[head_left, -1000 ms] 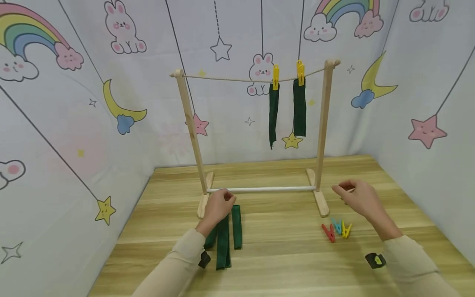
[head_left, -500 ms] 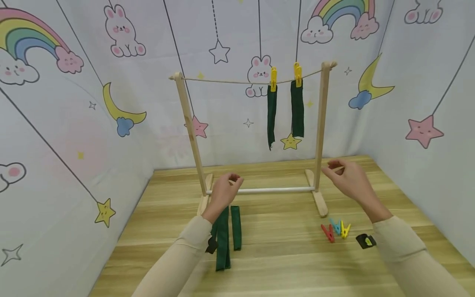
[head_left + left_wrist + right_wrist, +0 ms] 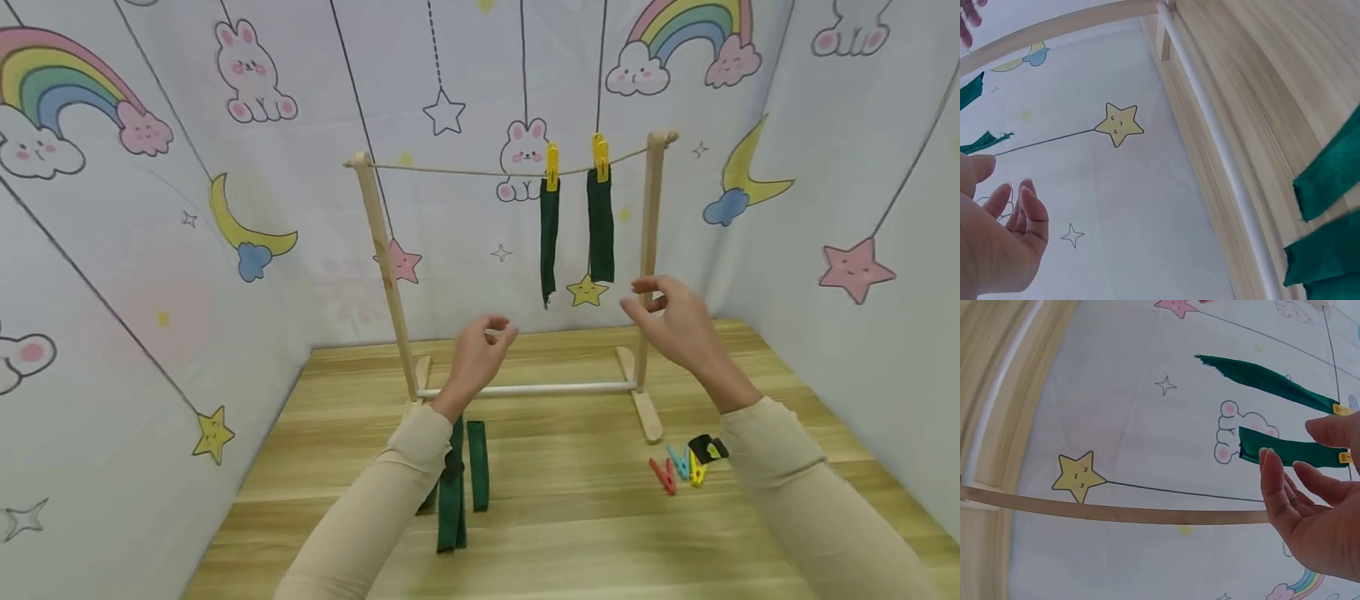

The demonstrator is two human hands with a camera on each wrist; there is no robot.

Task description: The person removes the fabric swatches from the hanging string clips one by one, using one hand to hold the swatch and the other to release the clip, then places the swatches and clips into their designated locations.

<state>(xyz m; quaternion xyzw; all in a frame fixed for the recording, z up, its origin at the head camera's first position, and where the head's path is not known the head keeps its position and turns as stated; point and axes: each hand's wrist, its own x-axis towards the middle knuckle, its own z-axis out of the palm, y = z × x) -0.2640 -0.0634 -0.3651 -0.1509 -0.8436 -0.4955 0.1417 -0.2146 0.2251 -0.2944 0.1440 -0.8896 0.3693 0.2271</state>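
Left hand: raised over the left half of the wooden table [image 3: 570, 517], thumb and fingers [image 3: 1034, 212] loosely curved with a gap between them; released, nothing grasped.
Right hand [image 3: 677, 325]: raised at the right, overlapping the right post [image 3: 651, 208] in the head view, fingers relaxed, thumb apart; released, nothing grasped.
Hanging strip, left: narrow dark green fabric [image 3: 550, 237], frayed lower end, above and between the two hands, apart from both.
Hanging strip, right: wider dark green fabric [image 3: 601, 229], up and to the left of the right hand, near its fingertips, a gap visible in the head view.
Clips in use: yellow clothespins [image 3: 552, 167] at the top of both hanging strips, on the line's right half.
Line: thin cord [image 3: 450, 171], sagging slightly between the left post [image 3: 386, 267] and right post.
Base: white rod [image 3: 558, 389] joining the posts low down, below both hands.
Loose strips: green fabric [image 3: 451, 517] on the near left of the table, below the left hand; partly covered by the left sleeve, exact count unclear.
Lone loose strip: green [image 3: 478, 467], just right of that group.
Loose clothespins: red [image 3: 662, 477], light blue [image 3: 678, 461], yellow [image 3: 697, 473]; clustered near right, below the right hand.
Backdrop: white cloth printed with rabbits, stars and rainbows, on the far side and both flanks.
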